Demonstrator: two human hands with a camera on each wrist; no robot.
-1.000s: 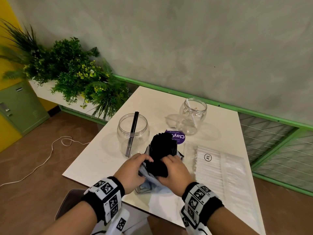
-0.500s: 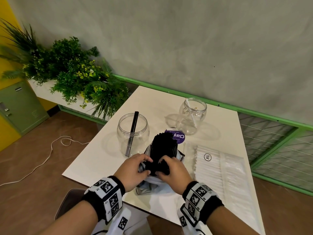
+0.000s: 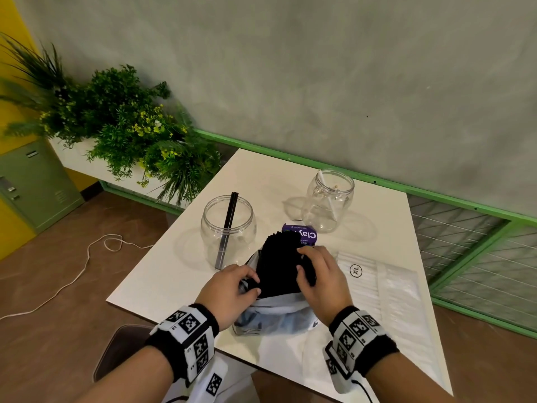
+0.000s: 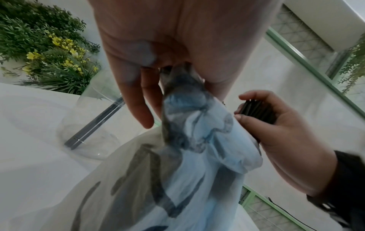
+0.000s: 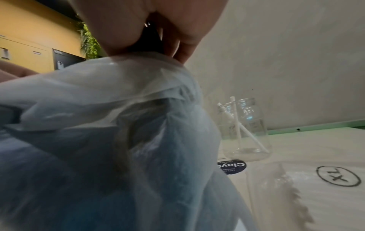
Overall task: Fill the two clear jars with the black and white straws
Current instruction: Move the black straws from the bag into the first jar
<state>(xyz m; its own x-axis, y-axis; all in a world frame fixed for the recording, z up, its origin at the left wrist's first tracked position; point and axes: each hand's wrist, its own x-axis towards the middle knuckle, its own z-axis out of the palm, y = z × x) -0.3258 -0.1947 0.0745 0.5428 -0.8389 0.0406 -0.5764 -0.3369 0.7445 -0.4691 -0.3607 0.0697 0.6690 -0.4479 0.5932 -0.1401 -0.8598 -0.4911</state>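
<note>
Left of centre on the surface [image 3: 162, 286], our left hand [image 3: 229, 289] pinches the thin, slippery bag [image 3: 276, 315]; our right hand [image 3: 322, 280] fingers clamp the light, stiff black straws [image 3: 279, 263] mid-bundle, where we judge the hold best.

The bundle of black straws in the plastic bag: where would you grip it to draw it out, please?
Probably around the bare upper part of the black straw bundle, from the right, where the right hand already wraps it; the left hand pinches the plastic bag bunched around its base.
</note>
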